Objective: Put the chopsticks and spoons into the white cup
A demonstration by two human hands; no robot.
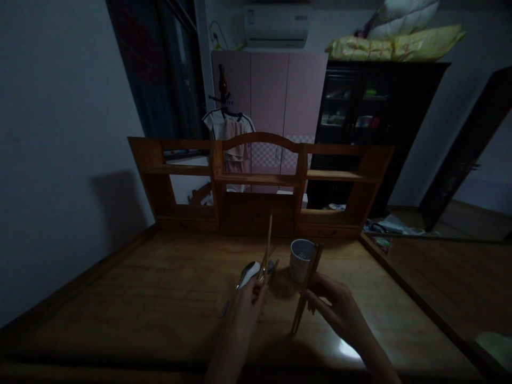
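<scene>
My left hand [246, 306] is closed around light wooden chopsticks [269, 240], which point up and away from me. Dark chopsticks [308, 288] are pinched in my right hand [334, 301], held steeply tilted with their lower ends near the desk surface. Just behind them stands a grey utensil cup [298, 264], upright, with holes in its bottom. A shiny spoon [250, 270] lies beside my left hand, its handle partly hidden by the fingers. More utensils lie behind the left hand's chopsticks, too dim to tell apart fully.
The wooden desk [140, 288] has a raised shelf unit [256, 180] along its back edge. A white wall [60, 160] borders it on the left. Beyond stand a pink wardrobe [268, 96], a dark cabinet [376, 117] and a rack with clothes [230, 128]. The room is dim.
</scene>
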